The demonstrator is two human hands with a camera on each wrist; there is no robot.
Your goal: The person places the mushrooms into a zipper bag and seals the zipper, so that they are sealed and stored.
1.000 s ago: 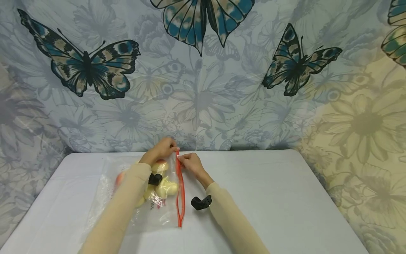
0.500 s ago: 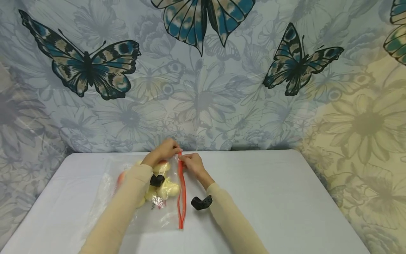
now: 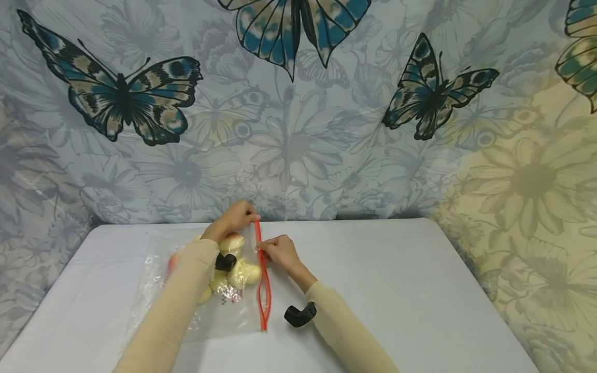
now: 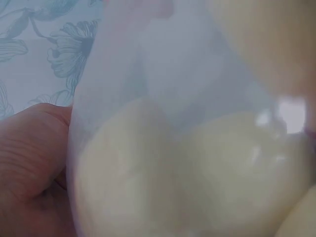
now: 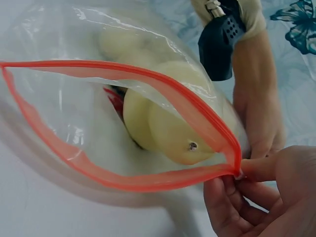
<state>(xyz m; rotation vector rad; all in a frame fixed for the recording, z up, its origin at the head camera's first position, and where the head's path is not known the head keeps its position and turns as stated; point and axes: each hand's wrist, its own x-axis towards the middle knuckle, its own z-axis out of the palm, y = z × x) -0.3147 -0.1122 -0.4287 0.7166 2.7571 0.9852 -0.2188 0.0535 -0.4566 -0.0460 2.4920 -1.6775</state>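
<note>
A clear plastic zip bag (image 3: 228, 321) lies on the table with a red zip strip (image 3: 263, 290) along its right side. Inside are several pale yellow, rounded, fruit-like things (image 3: 244, 273), some with reddish patches. My left hand (image 3: 235, 215) pinches the far end of the strip. Lower on the strip, my right hand (image 3: 280, 251) pinches it between thumb and fingers, at a small whitish piece (image 5: 240, 174). From there toward the near end the bag's mouth gapes, as the right wrist view shows. Clear film and the yellow things fill most of the left wrist view.
The white table (image 3: 396, 290) stretches to the right of the bag. Behind its far edge hangs a butterfly-patterned cloth (image 3: 298, 155). A black wrist device (image 3: 300, 315) sits at the right sleeve, another black device (image 3: 226, 262) at the left.
My right hand has slid along the red strip toward me, away from the left hand. The left hand keeps its hold on the far end, shifted slightly left.
</note>
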